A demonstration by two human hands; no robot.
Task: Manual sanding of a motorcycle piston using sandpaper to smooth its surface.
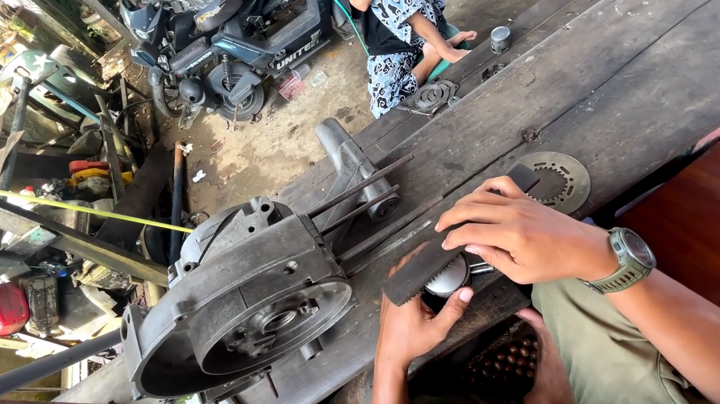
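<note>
Both hands clamp a ribbed black rubber drive belt (446, 251) over a shiny round metal part (448, 278): left hand (414, 320) curled beneath, right hand (521, 233) arched flat above, right of the grey cast-metal engine casing (240, 300).

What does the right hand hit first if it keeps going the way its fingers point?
Likely the engine casing. The right hand lies on the toothed belt, fingers pointing left along it; depth is unclear.

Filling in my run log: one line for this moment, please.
left hand: holds round metal part | right hand: grips toothed belt | engine casing: on workbench
</note>
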